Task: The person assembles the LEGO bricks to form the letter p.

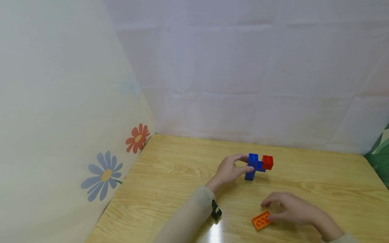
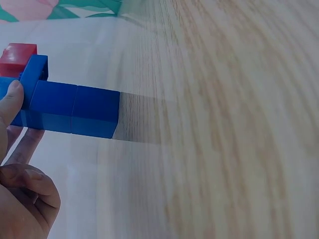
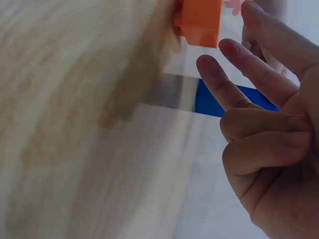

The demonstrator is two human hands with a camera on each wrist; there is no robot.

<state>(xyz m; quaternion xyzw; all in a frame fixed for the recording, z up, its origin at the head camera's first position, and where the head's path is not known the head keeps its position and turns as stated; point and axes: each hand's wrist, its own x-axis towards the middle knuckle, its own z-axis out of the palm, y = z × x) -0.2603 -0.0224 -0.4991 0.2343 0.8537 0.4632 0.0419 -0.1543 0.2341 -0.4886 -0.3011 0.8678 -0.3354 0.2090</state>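
Observation:
A tower of blue toy building bricks (image 1: 250,174) stands upright on the table. Near its top a blue brick juts out to the right and carries a red brick (image 1: 267,162) on its end. My left hand (image 1: 228,171) pinches the tower's upper part between thumb and fingers; the left wrist view shows the blue bricks (image 2: 75,107) side-on. Closer to me, an orange brick (image 1: 260,221) lies on the table, a face with round shapes upward. Over its right end hovers my right hand (image 1: 293,208), thumb by the brick, index finger apart from it.
The wood-grain table (image 1: 179,158) runs back to a pale cloth wall (image 1: 212,84). On the left, a cloth with printed flowers (image 1: 106,175) borders it. Green leaf print (image 1: 378,162) shows at the right edge. A dark patch (image 1: 216,210) sits by the left sleeve.

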